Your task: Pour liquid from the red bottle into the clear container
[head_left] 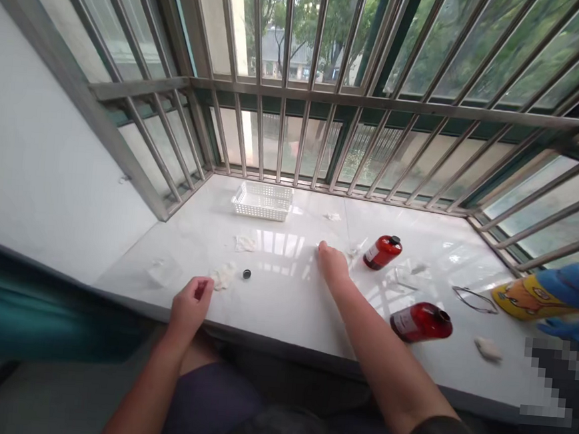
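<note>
Head view: we see the left hand [198,293] with fingers curled just beside a crumpled tissue [223,277] on the surface [283,297], perhaps left there for easy reach. The right hand [333,264] is bunched farther forward; whether either grips anything, we cannot tell. A loose cap [247,274] lies between. The right forearm [375,337] crowds the nearer red bottle [416,322]; a white basket [262,209] stands beyond.

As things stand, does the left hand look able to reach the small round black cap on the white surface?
Probably yes: only a crumpled off-white tissue-like scrap, seemingly low enough to reach over, lies between the left hand and the black cap.
</note>
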### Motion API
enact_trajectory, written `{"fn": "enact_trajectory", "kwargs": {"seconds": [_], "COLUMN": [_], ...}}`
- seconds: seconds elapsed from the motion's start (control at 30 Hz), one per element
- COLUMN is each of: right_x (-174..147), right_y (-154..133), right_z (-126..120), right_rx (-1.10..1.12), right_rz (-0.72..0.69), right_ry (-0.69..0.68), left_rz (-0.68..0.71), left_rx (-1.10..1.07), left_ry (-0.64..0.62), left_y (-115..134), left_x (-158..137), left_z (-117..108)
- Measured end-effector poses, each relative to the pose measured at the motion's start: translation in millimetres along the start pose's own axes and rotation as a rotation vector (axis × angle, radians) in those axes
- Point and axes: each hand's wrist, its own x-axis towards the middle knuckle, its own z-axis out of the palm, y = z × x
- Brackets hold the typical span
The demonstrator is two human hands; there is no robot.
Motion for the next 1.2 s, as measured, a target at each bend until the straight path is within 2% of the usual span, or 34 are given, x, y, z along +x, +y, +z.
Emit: {"fn": "enact_trajectory", "kwargs": {"seconds": [0.1, 0.23, 0.33, 0.4, 0.43, 0.5, 0.6, 0.7, 0.8, 0.87, 0.97, 1.03, 1.1, 1.2], "right_x": [-30, -129, -199, -216, -214, -187, -111, -28, 33, 54, 49, 19, -32, -126], "right_y": [-29, -89, -129, -139, -139, -129, -99, -65, -44, -40, -51, -66, -84, -107], "right_z": [26, 54, 64, 59, 53, 33, -7, -37, -45, -39, -20, -3, 15, 37], "right_rx": [-0.052, -0.040, 0.040, 0.110, 0.139, 0.161, 0.113, 0.020, -0.077, -0.123, -0.155, -0.149, -0.117, -0.037], "right_rz": [-0.126, -0.406, -0.662, -0.802, -0.828, -0.757, -0.440, -0.261, -0.141, -0.121, -0.164, -0.239, -0.361, -0.602], "right_ry": [-0.054, -0.117, -0.205, -0.291, -0.309, -0.273, -0.130, -0.050, -0.064, -0.113, -0.183, -0.208, -0.231, -0.284], "left_rz": [0.021, -0.018, -0.083, -0.109, -0.114, -0.113, -0.082, -0.034, 0.000, 0.010, 0.008, 0.007, 0.008, 0.006], "left_rx": [0.029, -0.010, -0.047, -0.069, -0.076, -0.075, -0.042, 0.008, 0.062, 0.083, 0.090, 0.089, 0.090, 0.098], "left_ry": [0.048, 0.098, 0.097, 0.085, 0.079, 0.066, 0.070, 0.103, 0.145, 0.163, 0.177, 0.183, 0.188, 0.190], "left_y": [-17, -31, -37, -39, -39, -39, -36, -34, -33, -33, -32, -32, -32, -33], "left_x": [4, 5, 5, 5, 5, 5, 6, 5, 4, 3, 3, 2, 2, 1], "left_z": [-2, 2, 4, 3, 2, 1, 0, 2, 6, 7, 8, 8, 9, 9]}}
